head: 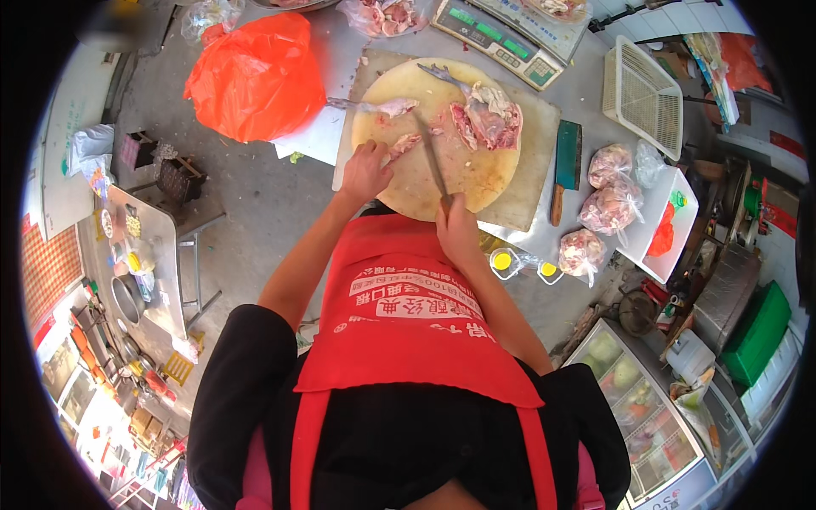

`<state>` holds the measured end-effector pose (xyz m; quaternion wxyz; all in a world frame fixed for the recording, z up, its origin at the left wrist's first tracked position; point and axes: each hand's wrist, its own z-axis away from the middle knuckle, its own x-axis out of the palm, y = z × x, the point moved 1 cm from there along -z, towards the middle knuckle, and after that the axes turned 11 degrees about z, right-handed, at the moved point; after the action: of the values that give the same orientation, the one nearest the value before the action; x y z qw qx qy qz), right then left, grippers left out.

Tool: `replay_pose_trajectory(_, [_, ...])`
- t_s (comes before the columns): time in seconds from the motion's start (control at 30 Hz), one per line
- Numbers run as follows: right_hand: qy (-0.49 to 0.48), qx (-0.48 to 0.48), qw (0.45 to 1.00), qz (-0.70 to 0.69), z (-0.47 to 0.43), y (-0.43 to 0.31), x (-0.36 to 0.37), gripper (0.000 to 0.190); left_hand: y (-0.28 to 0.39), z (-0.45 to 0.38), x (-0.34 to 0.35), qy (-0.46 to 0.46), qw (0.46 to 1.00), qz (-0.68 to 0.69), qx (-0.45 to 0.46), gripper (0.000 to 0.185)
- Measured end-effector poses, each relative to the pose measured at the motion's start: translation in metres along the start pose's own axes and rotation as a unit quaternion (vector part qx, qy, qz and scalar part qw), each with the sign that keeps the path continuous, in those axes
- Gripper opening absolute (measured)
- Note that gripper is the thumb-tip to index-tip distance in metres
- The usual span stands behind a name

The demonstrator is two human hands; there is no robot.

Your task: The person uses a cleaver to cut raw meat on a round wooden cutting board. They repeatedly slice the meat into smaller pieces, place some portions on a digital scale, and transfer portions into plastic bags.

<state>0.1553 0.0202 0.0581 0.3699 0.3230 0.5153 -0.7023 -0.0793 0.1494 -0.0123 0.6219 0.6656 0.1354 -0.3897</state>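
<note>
My right hand [458,228] grips a knife [431,156]; its blade, seen nearly edge-on, slants across a round chopping board [440,185]. At the left side of the board, my left hand [366,171] has its fingers on a strip of raw poultry [404,146]. Whether the fingers pinch it or only press it is hard to see. Above lies a poultry leg [392,107] with its grey foot reaching past the board's edge. A larger raw poultry piece [494,118], with another grey foot [444,74], rests at the upper right of the board.
A cleaver [567,159] with a wooden handle lies right of the board. Beyond it are several bags of cut meat [612,205], a white plastic basket [642,95] and a white bin [666,223]. A digital scale [497,41] and a red plastic bag [258,80] stand at the back.
</note>
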Motion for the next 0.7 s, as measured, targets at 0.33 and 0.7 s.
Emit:
replay_pose_trajectory(0.33, [0.077,0.010,0.995,-0.063,0.001,-0.045,-0.043,0.023,-0.009,0.019,-0.005,0.001,1.000,-0.007,0.016,0.041])
replay_pose_trajectory(0.7, [0.050,0.015,0.997,-0.064,0.003,-0.046,-0.026,0.025,-0.006,0.033,-0.008,0.017,1.000,-0.018,0.011,0.044])
